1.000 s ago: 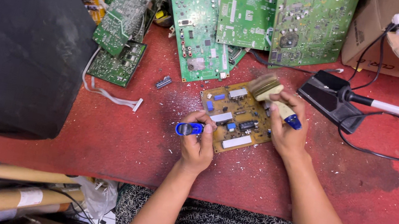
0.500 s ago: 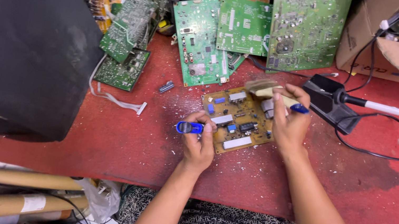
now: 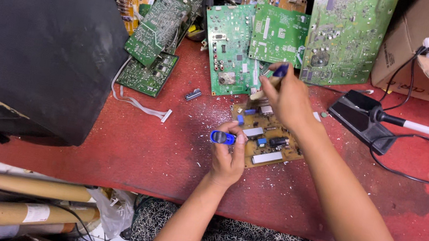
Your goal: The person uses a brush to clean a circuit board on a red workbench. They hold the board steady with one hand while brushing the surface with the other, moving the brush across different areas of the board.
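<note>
The small brown board (image 3: 266, 139) lies on the red table (image 3: 107, 144). The left hand (image 3: 229, 154) pinches a blue piece (image 3: 222, 137) by its edge; the right hand (image 3: 287, 97) grips a brush (image 3: 267, 83) above it. White dust is left around

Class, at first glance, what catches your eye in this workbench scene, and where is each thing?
Green circuit boards lean along the back of the red table. In the centre, the left hand steadies a tan circuit board while the right hand holds a brush above it. A big black casing looms on the left.
</note>
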